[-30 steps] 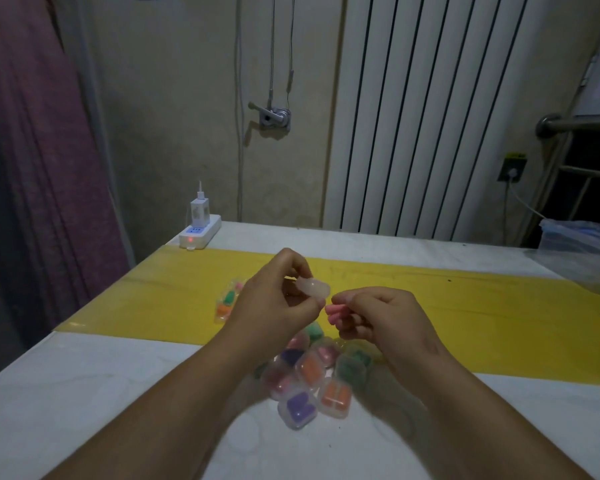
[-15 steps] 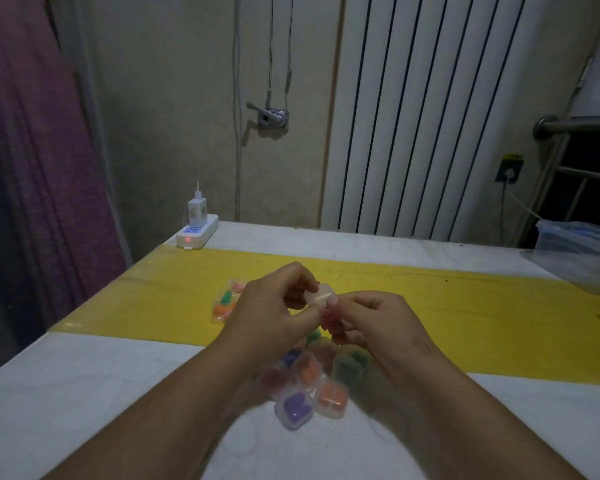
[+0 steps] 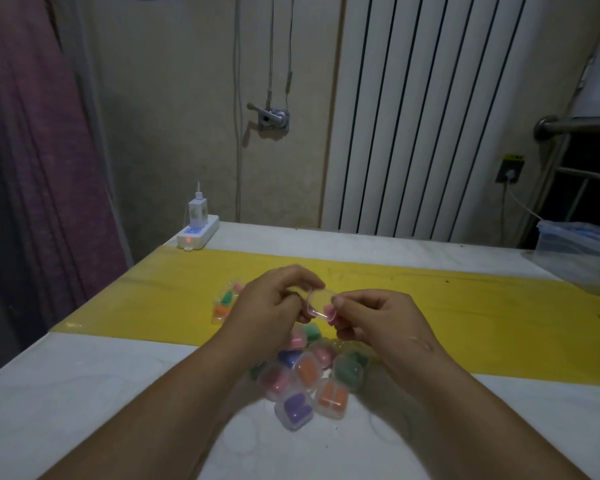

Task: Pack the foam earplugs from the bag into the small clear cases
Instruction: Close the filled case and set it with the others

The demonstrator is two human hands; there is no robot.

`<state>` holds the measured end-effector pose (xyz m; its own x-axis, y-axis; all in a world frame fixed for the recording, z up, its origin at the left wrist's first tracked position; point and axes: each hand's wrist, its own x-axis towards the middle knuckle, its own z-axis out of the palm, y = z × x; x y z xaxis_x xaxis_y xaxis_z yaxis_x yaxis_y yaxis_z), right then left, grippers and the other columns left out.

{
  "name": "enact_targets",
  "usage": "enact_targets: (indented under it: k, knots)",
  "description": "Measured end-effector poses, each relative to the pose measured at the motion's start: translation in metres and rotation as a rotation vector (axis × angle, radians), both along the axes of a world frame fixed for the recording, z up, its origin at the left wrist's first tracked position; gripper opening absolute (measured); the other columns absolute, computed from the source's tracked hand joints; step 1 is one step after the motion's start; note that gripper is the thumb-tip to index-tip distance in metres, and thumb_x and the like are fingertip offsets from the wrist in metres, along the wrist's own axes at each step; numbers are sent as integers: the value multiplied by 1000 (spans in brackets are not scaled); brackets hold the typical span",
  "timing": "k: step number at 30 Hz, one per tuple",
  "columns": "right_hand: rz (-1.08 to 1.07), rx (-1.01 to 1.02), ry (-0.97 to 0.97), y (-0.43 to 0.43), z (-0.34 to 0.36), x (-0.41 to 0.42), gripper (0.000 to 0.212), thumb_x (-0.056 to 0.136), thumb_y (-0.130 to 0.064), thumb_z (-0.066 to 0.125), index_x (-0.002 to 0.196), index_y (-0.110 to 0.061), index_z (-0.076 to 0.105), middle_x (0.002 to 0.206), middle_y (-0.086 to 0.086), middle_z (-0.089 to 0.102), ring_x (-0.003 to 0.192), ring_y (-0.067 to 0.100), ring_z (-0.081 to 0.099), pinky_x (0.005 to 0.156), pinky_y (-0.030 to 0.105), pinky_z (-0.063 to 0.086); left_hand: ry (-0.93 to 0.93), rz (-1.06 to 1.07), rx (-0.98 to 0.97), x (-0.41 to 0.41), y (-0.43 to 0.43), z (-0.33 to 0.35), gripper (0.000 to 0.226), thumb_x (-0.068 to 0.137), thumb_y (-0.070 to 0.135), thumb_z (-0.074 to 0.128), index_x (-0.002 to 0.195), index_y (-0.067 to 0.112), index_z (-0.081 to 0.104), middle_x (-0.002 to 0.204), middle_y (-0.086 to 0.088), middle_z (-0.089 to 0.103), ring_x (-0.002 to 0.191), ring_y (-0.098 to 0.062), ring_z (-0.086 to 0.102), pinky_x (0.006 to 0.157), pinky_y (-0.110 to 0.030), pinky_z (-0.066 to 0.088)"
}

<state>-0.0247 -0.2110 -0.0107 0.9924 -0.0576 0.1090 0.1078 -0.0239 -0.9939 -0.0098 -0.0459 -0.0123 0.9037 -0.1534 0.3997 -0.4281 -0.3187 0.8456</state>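
**Foam earplugs, bag and clear cases**

- Clear case (image 3: 316, 304): small, transparent, with rounded corners. It is held in the air by the left hand (image 3: 269, 303). Whether the lid is open or shut is unclear.
- Pink earplug (image 3: 329, 310): pinched by the right hand (image 3: 371, 317), touching the case's near edge.
- Filled cases (image 3: 309, 379): a cluster on the white table below the hands, touching and overlapping. Their contents are purple, orange, pink and green.
- Bag (image 3: 226, 303): clear, lying flat on the yellow strip. It holds green, orange and pink earplugs and is partly hidden behind the left hand.
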Motion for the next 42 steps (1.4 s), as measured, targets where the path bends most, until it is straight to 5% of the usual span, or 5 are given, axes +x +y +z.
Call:
enact_targets:
  k: [8, 19, 32, 38, 42]
  knots:
    - [-46, 2, -54, -6, 0, 2, 7, 84, 2, 69, 85, -4, 73, 74, 9, 72, 61, 10, 65, 62, 21, 56, -16, 54, 65, 0, -2, -2, 32, 77, 10, 77, 96, 33, 66, 94, 17, 66, 78, 8, 61, 62, -3, 44]
    - [-132, -139, -303, 0, -2, -2, 17, 85, 3, 68, 82, -12, 73, 76, -1, 76, 71, 4, 70, 64, 13, 51, 31, 118, 129, 1, -3, -1, 33, 76, 18, 79, 100, 36, 65, 97, 20, 64, 81, 6, 61, 63, -5, 47]
    - [-177, -198, -341, 1, -10, 3, 15, 80, -11, 77, 78, -24, 72, 77, -4, 74, 82, 18, 70, 79, 40, 57, 41, 72, 100, 0, -5, -2, 34, 72, 19, 82, 97, 36, 65, 97, 16, 65, 85, 3, 61, 69, -10, 48]
    - [-182, -271, -329, 4, -13, 3, 15, 79, -16, 78, 75, -29, 71, 75, -12, 71, 74, 9, 64, 70, 32, 54, 49, 63, 88, -1, -6, -1, 31, 71, 19, 83, 94, 34, 66, 97, 14, 66, 88, 0, 61, 68, -13, 46]
    - [-176, -370, -361, 2, -13, 1, 11, 80, -25, 77, 76, -32, 70, 64, -25, 63, 55, 3, 45, 53, 15, 35, 52, 66, 99, -1, -5, -1, 32, 72, 21, 83, 93, 36, 66, 96, 15, 66, 87, 4, 60, 65, -6, 45]
